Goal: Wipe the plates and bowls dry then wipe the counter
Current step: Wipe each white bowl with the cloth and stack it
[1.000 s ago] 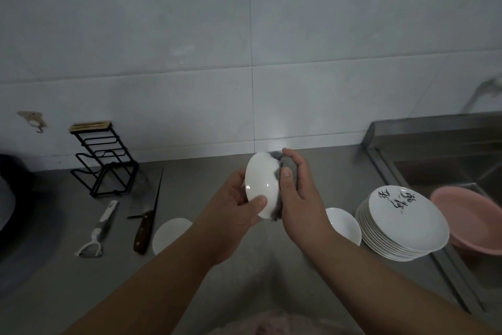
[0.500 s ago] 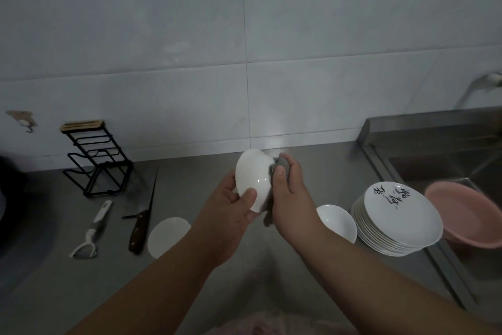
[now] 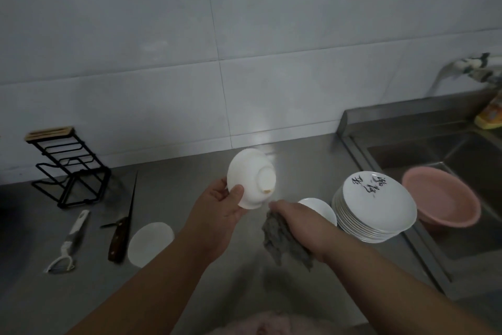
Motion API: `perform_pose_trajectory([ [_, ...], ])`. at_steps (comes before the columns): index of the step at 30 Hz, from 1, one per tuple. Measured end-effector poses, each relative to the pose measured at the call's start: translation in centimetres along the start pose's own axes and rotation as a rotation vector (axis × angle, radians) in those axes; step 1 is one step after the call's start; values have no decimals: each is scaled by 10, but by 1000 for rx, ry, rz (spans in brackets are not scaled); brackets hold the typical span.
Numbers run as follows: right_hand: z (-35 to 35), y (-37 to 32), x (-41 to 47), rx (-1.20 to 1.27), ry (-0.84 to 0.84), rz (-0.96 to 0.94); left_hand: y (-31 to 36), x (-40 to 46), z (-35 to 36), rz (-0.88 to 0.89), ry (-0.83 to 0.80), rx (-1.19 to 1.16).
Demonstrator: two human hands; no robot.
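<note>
My left hand (image 3: pixel 217 208) grips a small white bowl (image 3: pixel 250 178) by its rim, held up over the counter with its foot turned toward me; a small brown mark shows on the foot ring. My right hand (image 3: pixel 301 222) holds a grey cloth (image 3: pixel 285 242) lower and to the right, apart from the bowl. A stack of white plates (image 3: pixel 376 207) with black writing on the top one stands at the right. Another white bowl (image 3: pixel 320 209) sits beside the stack, partly behind my right hand. A white dish (image 3: pixel 150 243) lies on the steel counter (image 3: pixel 176 188) at the left.
A knife (image 3: pixel 122 226) and a white peeler (image 3: pixel 69 243) lie left of the dish. A black wire rack (image 3: pixel 69 169) stands by the tiled wall. At the right a pink basin (image 3: pixel 440 196) rests in the sink (image 3: pixel 434 150), under a tap (image 3: pixel 467 66).
My right hand with the cloth has come off the bowl and dropped down to the right. My left hand has turned the bowl so that its foot faces me.
</note>
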State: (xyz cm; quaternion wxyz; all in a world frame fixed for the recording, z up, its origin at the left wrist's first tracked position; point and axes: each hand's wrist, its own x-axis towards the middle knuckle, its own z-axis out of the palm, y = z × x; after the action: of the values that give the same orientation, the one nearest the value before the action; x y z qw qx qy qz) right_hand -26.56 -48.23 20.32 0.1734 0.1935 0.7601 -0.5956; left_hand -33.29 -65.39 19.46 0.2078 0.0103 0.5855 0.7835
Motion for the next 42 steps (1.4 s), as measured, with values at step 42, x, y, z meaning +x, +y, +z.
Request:
perform_pose_trajectory([
  [42,-122,153,53,-237,244,-46,-144,58,85,-50,-4,952],
])
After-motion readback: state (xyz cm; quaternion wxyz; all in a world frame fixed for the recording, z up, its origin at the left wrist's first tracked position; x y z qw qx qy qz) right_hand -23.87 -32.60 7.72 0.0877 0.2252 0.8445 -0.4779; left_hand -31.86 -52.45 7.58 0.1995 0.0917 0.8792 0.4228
